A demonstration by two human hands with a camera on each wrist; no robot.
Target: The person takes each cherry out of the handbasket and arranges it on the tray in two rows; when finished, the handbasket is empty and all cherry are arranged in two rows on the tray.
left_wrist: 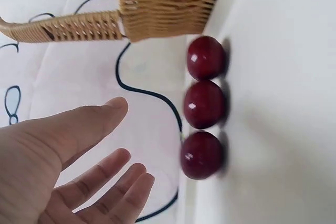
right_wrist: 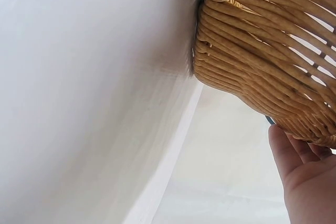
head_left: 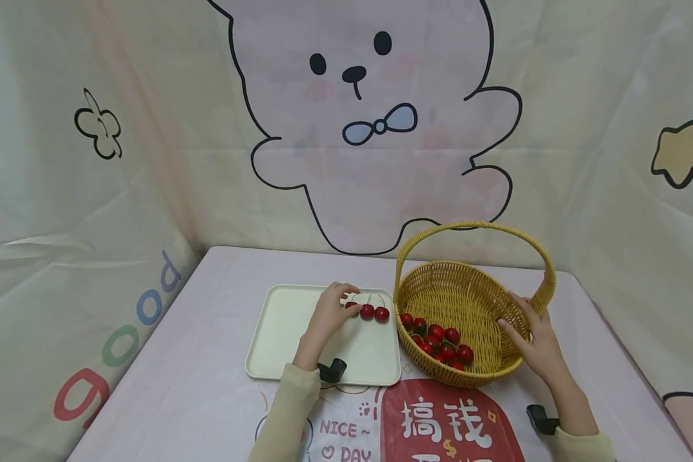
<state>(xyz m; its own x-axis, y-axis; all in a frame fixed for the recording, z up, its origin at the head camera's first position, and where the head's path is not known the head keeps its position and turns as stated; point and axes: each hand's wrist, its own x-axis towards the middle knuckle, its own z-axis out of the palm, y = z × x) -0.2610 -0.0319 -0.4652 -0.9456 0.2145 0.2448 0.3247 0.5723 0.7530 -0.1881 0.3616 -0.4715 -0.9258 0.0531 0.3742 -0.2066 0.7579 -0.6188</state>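
Apparently to steady it, right hand (head_left: 538,343) held basket (head_left: 439,290) between thumb and fingers, while left hand (head_left: 325,316), fingers parted and empty, hovered by three cherries (head_left: 367,312) on tray (head_left: 283,337).

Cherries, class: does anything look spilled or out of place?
Nothing stands out: three cherries sit in a row on the rectangular tray, the others lie inside the wicker basket, and none appears spilled on the table.

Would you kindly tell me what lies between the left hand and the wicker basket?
In the head view, a row of cherries on the tray lies between the left hand and the basket.
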